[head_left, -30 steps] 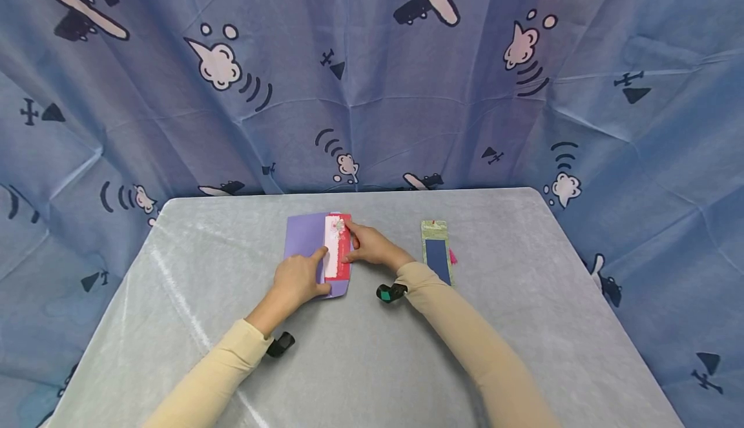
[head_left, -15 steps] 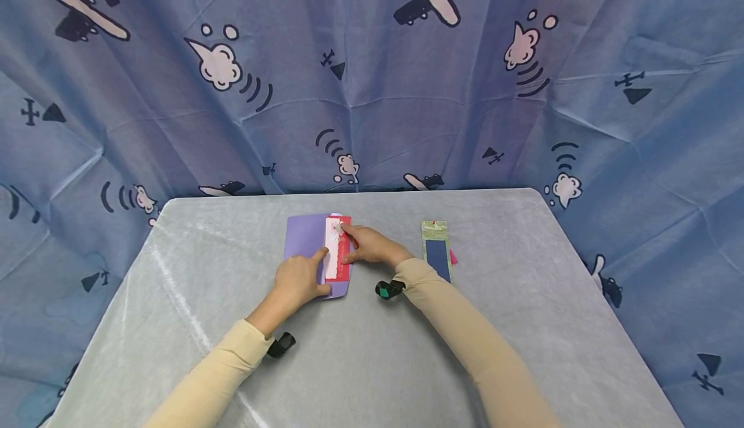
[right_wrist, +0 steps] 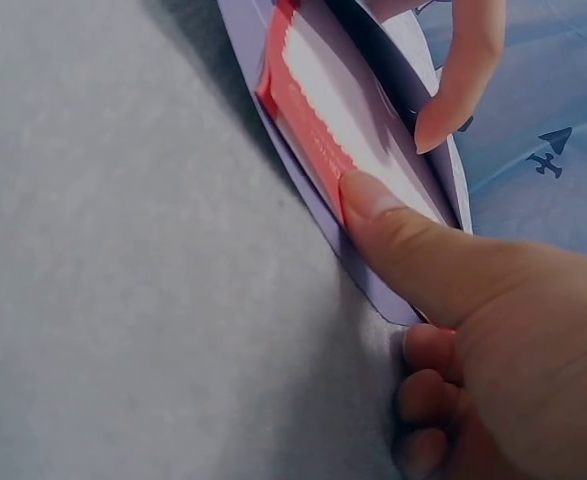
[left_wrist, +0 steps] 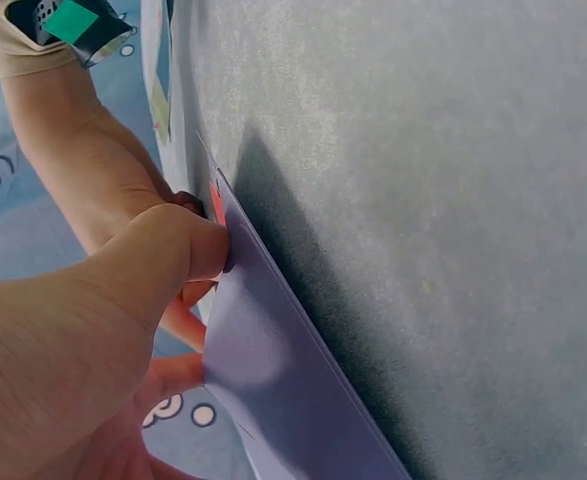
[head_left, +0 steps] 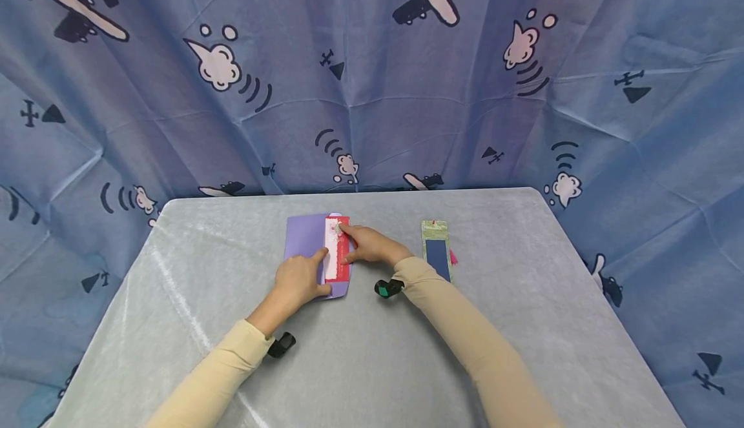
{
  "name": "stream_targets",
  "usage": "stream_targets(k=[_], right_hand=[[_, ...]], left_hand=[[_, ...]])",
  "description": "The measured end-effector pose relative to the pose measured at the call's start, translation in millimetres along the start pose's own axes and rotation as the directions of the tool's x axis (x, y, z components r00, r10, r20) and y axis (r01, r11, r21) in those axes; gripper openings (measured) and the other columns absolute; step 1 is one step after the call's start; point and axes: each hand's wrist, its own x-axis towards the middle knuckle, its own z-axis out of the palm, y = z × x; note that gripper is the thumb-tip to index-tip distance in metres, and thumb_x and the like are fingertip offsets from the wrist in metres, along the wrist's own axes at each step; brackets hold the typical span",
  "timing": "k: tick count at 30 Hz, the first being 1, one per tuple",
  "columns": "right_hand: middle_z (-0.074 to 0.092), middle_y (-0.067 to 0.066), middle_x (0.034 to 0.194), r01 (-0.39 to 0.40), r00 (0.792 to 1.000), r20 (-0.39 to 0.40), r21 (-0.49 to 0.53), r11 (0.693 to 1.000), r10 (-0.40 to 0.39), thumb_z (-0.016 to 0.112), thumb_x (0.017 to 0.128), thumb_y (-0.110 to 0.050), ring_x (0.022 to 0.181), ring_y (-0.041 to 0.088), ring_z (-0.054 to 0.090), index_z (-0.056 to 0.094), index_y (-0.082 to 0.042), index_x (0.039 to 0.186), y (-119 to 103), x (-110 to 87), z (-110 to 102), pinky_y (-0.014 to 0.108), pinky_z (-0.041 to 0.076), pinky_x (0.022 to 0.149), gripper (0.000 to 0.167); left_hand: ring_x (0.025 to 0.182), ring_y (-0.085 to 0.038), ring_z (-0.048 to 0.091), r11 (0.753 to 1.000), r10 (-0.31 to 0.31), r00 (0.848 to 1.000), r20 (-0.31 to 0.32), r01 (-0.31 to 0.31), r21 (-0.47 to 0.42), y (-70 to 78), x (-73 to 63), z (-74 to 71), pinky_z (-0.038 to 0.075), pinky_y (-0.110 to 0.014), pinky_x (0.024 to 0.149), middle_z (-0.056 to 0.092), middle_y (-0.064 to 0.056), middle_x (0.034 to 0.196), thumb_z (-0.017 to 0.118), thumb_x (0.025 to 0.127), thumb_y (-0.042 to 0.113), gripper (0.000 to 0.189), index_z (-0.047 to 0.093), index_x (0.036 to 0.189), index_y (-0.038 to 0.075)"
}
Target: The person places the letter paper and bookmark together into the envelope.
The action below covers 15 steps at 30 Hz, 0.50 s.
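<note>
A purple paper envelope lies left of the table's middle, its mouth spread apart in the right wrist view. My left hand grips the envelope by its near side, thumb and index finger set apart along it. From the right, my right hand pinches a red and white card with a floral print. The right thumb presses the red border of the card in the right wrist view, where the card sits between the envelope's edges. Seen from the left wrist, the purple face of the envelope hides most of the card.
Right of the hands lies a green bookmark with a dark blue panel and a pink tassel, partly behind the right sleeve. Grey cloth covers the table. A blue patterned curtain hangs behind its far edge.
The red and white card has shifted slightly toward me and a little left, with the right hand moving slightly left. The left hand and the envelope stay nearly in place.
</note>
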Motion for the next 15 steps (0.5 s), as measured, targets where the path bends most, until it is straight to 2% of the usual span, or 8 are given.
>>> stream_targets(k=[10, 15], right_hand=[[0.040, 0.014, 0.157, 0.007, 1.000, 0.014, -0.046, 0.999, -0.006, 0.076, 0.085, -0.035, 0.146, 0.027, 0.039, 0.027, -0.012, 0.157, 1.6, 1.3, 0.1, 0.039, 0.028, 0.122, 0.090], [0.045, 0.014, 0.153, 0.004, 1.000, 0.020, -0.064, 0.998, -0.003, 0.076, 0.085, -0.035, 0.141, 0.026, 0.045, 0.029, -0.014, 0.157, 1.2, 3.3, -0.4, 0.039, 0.031, 0.120, 0.088]], left_hand=[[0.059, -0.027, 0.058, 1.000, 0.001, 1.000, 0.005, -0.001, 0.000, -0.5, 0.3, 0.3, 0.050, -0.040, 0.051, 0.056, -0.012, 0.059, 0.081, 0.069, 0.045, 0.081, 0.054, 0.141, 0.017], [0.059, -0.027, 0.059, 1.000, -0.001, 1.000, 0.007, 0.001, 0.000, -0.4, 0.5, 0.0, 0.050, -0.040, 0.051, 0.057, -0.013, 0.059, 0.081, 0.069, 0.045, 0.082, 0.054, 0.141, 0.017]])
